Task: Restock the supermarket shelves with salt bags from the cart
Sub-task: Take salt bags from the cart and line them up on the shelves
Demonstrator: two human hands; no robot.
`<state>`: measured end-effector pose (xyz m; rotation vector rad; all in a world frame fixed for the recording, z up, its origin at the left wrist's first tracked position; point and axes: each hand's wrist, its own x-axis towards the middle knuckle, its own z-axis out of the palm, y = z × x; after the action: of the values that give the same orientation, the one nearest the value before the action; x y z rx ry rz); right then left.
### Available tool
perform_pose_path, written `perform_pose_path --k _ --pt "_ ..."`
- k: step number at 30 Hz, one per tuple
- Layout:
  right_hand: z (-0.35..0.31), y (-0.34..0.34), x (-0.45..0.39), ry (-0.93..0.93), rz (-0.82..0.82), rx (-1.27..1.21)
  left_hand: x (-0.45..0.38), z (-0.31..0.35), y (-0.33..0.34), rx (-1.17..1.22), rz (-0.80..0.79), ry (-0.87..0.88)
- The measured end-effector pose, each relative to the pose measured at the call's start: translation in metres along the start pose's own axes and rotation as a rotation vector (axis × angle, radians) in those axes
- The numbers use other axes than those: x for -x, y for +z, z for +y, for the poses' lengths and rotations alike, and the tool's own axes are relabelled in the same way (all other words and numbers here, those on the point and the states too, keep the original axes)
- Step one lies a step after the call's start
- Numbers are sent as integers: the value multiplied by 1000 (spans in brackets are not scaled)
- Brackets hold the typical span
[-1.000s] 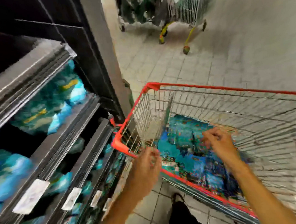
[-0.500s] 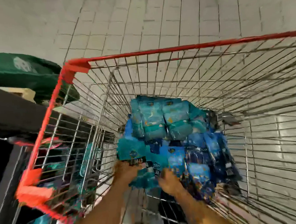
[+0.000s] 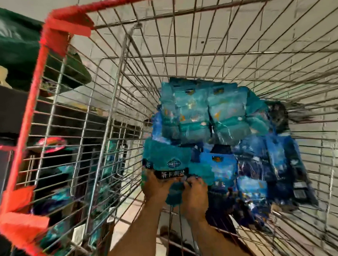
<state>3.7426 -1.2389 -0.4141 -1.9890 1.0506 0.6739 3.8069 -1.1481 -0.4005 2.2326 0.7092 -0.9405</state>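
A wire cart with a red rim [image 3: 33, 90] holds a heap of several teal and blue salt bags [image 3: 208, 113]. Both my hands reach down into it at the near end of the heap. My left hand [image 3: 155, 190] grips the lower edge of a teal salt bag [image 3: 166, 159] with a dark printed band. My right hand [image 3: 194, 189] holds the same bag from the right, fingers curled round its bottom corner. The bag's underside is hidden by my fingers.
The dark shelving [image 3: 2, 110] stands to the left of the cart, with teal bags showing through the wires. A green cloth-like thing [image 3: 7, 46] lies on top of the shelf unit. Pale floor tiles [image 3: 237, 24] lie beyond the cart.
My view swung from the shelves to the cart. Both hands went from above the cart rim down into the heap and closed on the teal bag.
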Motion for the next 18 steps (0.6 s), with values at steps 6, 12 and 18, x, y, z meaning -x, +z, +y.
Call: perform_pose_path --k 6,12,18 --pt "-5 -12 11 -19 -11 -209 6 16 -21 -139 -98 66" --pt "-1 -79 27 -46 -54 -339 57 65 -58 36 -227 47" --pt "0 -168 76 -51 -59 -578 132 104 -104 303 -240 133"
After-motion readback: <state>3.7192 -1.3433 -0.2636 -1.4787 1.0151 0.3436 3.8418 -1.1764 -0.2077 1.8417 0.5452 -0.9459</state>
